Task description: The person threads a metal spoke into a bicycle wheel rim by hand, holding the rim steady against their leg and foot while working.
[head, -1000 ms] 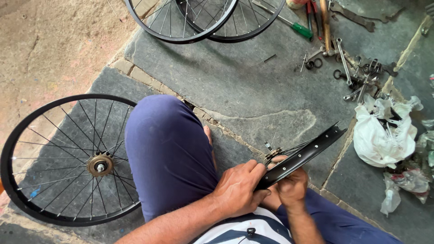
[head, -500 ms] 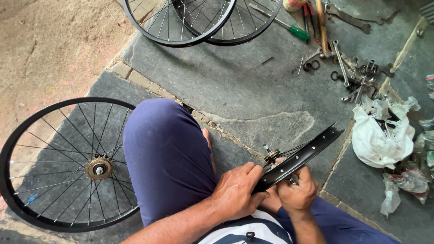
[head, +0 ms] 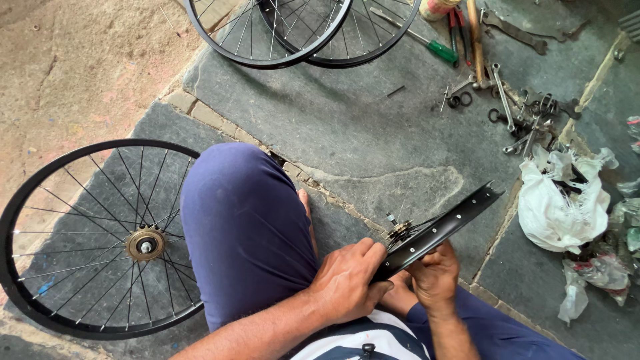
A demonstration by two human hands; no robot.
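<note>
Seated on the stone floor (head: 347, 127), one knee (head: 240, 227) raised. Black rim (head: 447, 227) held edge-on, low over the lap, its far end pointing up and right toward the white bag (head: 553, 207). Left hand (head: 347, 280) clamped on the rim's near end, fingers (head: 370, 257) wrapped tight over the edge. Right hand (head: 433, 277) curled beneath the rim's middle, knuckles up; impossible to tell whether its fingers pinch anything or merely press there. Just behind the rim, a small hub (head: 400, 233) with a few loose spokes fanning from it.

Judging by this, a wheel being laced: spokes worked at the rim's holes, only a few in place. Next move calling for a steady left grip, so the rim does not swing, and fine fingertip work from the right at one hole.

Finished wheel (head: 20, 220) flat on the floor at left, well apart from the hands. Two more wheels (head: 267, 63) overlapping at the top. Spanners (head: 500, 87) and a green-handled screwdriver (head: 440, 50) scattered beyond, out of easy reach.
</note>
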